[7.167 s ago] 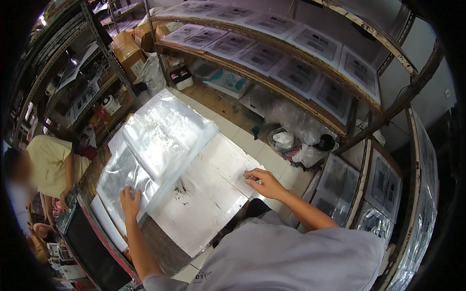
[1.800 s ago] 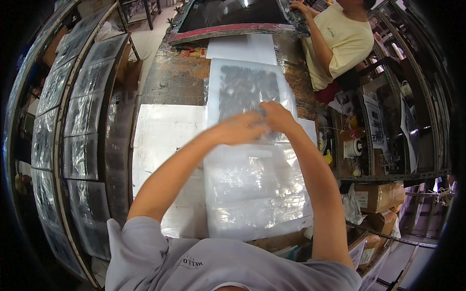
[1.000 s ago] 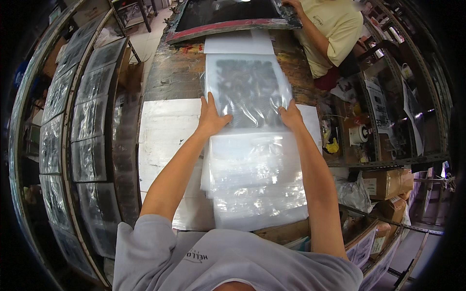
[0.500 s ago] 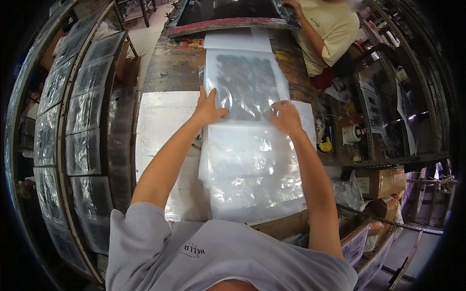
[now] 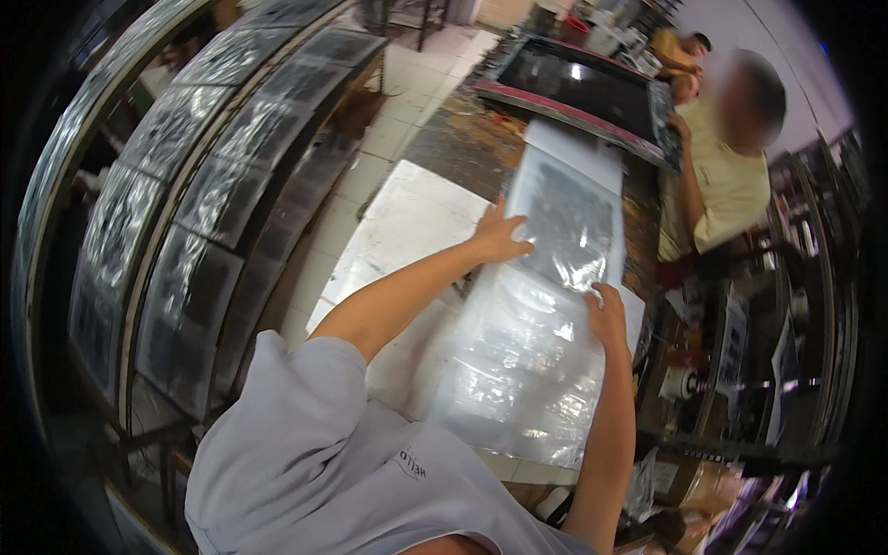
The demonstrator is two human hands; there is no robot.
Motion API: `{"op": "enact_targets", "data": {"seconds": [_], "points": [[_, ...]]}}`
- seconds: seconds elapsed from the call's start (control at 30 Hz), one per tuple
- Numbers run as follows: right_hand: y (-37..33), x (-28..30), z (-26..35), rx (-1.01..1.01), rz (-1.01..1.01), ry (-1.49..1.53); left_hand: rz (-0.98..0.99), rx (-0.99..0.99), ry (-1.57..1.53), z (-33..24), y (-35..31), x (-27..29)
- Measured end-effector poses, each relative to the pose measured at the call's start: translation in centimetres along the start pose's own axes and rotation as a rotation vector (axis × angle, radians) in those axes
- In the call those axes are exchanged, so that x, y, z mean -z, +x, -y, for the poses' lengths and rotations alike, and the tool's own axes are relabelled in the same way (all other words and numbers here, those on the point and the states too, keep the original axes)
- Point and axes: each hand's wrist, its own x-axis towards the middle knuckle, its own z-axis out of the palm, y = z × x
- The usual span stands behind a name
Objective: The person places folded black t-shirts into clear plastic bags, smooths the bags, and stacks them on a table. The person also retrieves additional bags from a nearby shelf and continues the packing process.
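A translucent plastic bag with a dark printed panel [image 5: 571, 219] lies flat on the worktable. My left hand [image 5: 500, 235] rests at its left edge, thumb and fingers spread. At the near right corner is my right hand [image 5: 607, 317], its fingers bent and closed on the bag's edge. Closer to my body lies a stack of clear, shiny plastic bags [image 5: 518, 365], which meets the near edge of the printed one. Beyond, a white sheet [image 5: 575, 150] runs under a dark printing screen with a red-edged frame [image 5: 571, 108].
A co-worker in a yellow shirt [image 5: 735, 190] stands at the far right, one hand on the screen frame. Another person [image 5: 678, 57] sits farther back. Racks of printed plastic sheets [image 5: 190, 305] line the left. White board [image 5: 407, 222] covers the table's left; cardboard boxes [image 5: 698, 486] stand lower right.
My view has turned and tilted, so the table now slants and more of the far room shows. Both hands remain at the printed bag's sides.
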Motion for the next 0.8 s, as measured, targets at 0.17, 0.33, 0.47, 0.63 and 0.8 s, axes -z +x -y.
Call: {"op": "enact_targets", "data": {"seconds": [0.17,0.33,0.47,0.63,0.8], "points": [[-1.2,1.0,3.0,-0.155,0.122,-0.009,0.091,-0.002,-0.020,-1.0,-2.5,2.1],[-1.8,1.0,4.1,-0.201,0.240,0.047,0.238,0.008,0.012,-0.7,-2.7,1.8],[-1.0,0.4,4.6,-0.139,0.231,-0.037,0.271,0.028,-0.017,-0.5,-2.3,1.4],[1.4,0.5,5.5,-0.159,0.227,-0.101,0.250,-0.008,0.012,-0.8,-3.0,1.4],[4.2,-1.8,4.9,-0.016,0.050,-0.074,0.263,-0.071,0.015,-1.9,-4.0,2.6]]}}
